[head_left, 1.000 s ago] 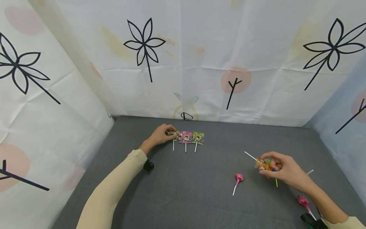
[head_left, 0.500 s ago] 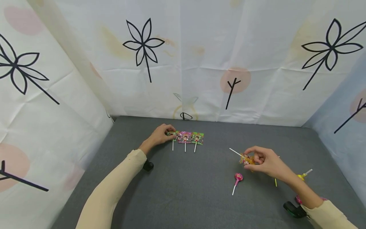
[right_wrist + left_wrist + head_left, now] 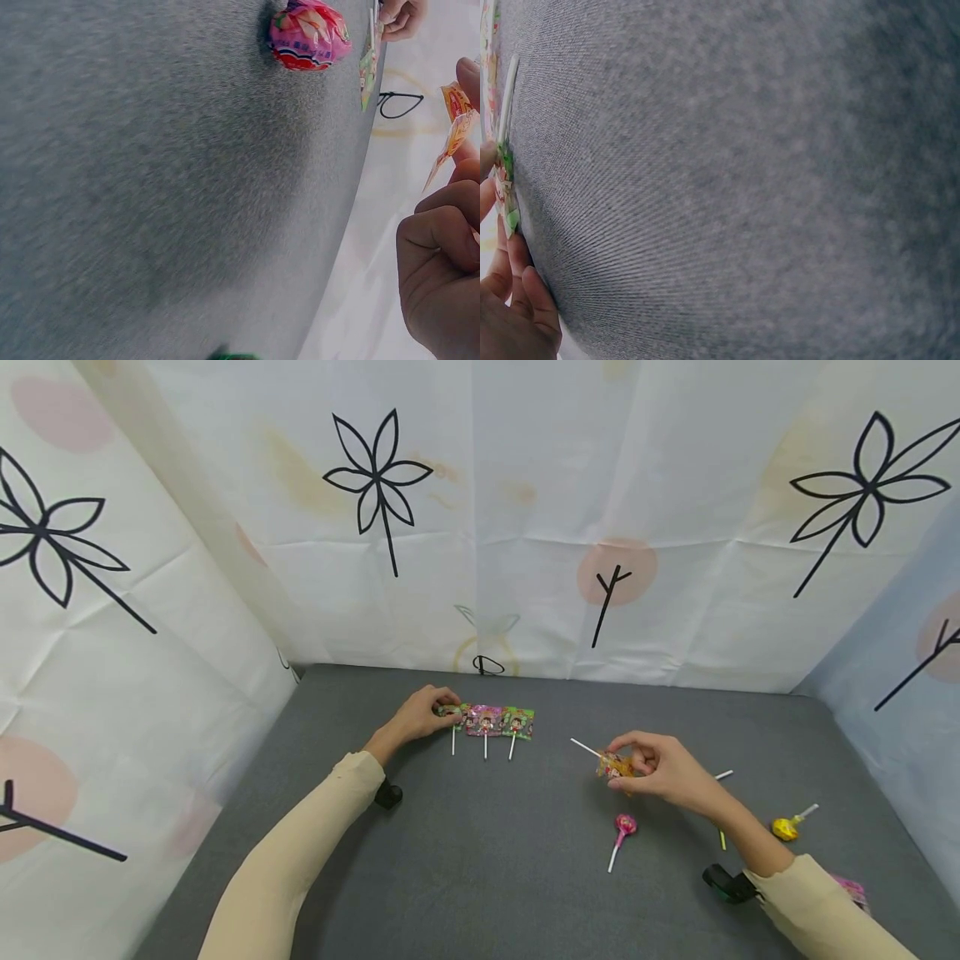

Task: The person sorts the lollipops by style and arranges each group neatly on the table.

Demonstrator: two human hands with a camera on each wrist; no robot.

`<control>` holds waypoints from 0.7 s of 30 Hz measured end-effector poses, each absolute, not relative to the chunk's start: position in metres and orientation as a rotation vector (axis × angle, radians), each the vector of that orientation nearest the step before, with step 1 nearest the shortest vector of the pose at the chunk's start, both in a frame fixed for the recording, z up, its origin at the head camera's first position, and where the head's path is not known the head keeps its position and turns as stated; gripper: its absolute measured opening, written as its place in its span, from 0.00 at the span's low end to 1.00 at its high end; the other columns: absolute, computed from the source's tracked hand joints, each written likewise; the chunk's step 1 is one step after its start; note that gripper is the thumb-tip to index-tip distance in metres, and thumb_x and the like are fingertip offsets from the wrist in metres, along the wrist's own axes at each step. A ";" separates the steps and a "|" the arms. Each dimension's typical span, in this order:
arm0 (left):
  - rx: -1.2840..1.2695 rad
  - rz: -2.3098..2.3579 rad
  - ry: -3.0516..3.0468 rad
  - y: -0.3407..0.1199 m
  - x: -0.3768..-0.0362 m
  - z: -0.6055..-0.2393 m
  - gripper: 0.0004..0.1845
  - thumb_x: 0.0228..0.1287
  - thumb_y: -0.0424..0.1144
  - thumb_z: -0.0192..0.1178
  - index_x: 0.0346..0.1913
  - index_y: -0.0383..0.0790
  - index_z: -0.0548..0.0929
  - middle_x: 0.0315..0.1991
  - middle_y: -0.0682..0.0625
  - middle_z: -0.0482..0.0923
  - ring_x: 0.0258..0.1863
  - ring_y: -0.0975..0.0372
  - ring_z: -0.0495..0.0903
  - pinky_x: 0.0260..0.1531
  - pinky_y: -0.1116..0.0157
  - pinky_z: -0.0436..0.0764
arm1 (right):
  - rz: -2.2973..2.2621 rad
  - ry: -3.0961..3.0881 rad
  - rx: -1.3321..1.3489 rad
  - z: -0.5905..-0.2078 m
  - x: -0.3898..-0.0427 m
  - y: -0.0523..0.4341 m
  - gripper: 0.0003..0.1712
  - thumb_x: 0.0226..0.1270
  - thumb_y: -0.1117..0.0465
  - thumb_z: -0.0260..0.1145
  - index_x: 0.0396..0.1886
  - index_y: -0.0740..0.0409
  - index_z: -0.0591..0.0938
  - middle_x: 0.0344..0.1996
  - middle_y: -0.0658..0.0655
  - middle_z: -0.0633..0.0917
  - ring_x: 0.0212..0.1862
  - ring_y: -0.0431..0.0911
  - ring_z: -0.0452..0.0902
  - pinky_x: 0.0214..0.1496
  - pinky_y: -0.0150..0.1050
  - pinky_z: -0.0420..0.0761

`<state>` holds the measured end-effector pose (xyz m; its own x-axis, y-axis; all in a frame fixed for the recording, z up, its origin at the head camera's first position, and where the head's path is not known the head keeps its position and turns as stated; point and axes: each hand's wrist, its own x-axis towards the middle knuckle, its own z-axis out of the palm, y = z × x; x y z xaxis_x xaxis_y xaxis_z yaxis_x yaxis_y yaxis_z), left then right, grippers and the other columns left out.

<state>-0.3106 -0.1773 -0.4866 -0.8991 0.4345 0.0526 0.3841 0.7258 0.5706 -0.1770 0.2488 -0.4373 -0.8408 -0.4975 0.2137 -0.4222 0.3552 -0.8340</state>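
My left hand (image 3: 422, 713) pinches the wrapper of a green lollipop (image 3: 505, 169), the leftmost of a row lying on the table. To its right lie a pink flat-wrapped lollipop (image 3: 484, 720) and another green lollipop (image 3: 518, 722), sticks toward me. Above the table, my right hand (image 3: 663, 768) holds an orange-wrapped lollipop (image 3: 615, 766) between thumb and fingers, its white stick pointing left and away. In the right wrist view only the edge of the orange wrapper (image 3: 456, 124) shows. A round pink lollipop (image 3: 625, 825) lies below the right hand.
On the grey table (image 3: 495, 860), a yellow lollipop (image 3: 785, 828) lies to the right. Beside the right forearm a white stick (image 3: 723, 774) and a yellow-green stick (image 3: 723, 840) show. A pink wrapper (image 3: 851, 888) is partly covered by the right sleeve. Patterned cloth (image 3: 525, 485) walls the table.
My right hand has carried the orange-wrapped lollipop leftward and slightly farther away, toward the row, uncovering the yellow lollipop. My left hand has stayed in place.
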 end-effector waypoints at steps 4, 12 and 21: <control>0.667 0.915 2.841 -0.177 -0.309 -0.485 0.15 0.69 0.43 0.68 0.54 0.41 0.84 0.49 0.44 0.77 0.48 0.49 0.77 0.51 0.49 0.76 | -1.494 2.512 -0.841 -0.439 -0.186 0.243 0.21 0.57 0.67 0.80 0.50 0.60 0.83 0.18 0.50 0.67 0.21 0.39 0.59 0.22 0.36 0.65; 0.663 0.919 2.837 -0.177 -0.309 -0.485 0.15 0.70 0.42 0.68 0.54 0.41 0.84 0.49 0.43 0.77 0.47 0.50 0.77 0.50 0.49 0.76 | -1.460 2.432 -0.832 -0.446 -0.203 0.232 0.21 0.58 0.67 0.79 0.50 0.63 0.83 0.19 0.48 0.66 0.22 0.38 0.59 0.23 0.35 0.64; 0.688 0.924 2.841 -0.178 -0.310 -0.487 0.15 0.69 0.41 0.69 0.53 0.40 0.84 0.49 0.42 0.77 0.47 0.49 0.77 0.49 0.49 0.76 | -1.461 2.296 -0.946 -0.457 -0.218 0.214 0.20 0.58 0.71 0.78 0.49 0.67 0.83 0.17 0.56 0.62 0.21 0.40 0.57 0.24 0.34 0.64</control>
<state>-0.3101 -0.1778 -0.4870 -0.8966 0.4382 0.0641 0.3922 0.7182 0.5748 -0.2175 0.2143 -0.4570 -0.7542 -0.6452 0.1222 -0.3841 0.2826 -0.8790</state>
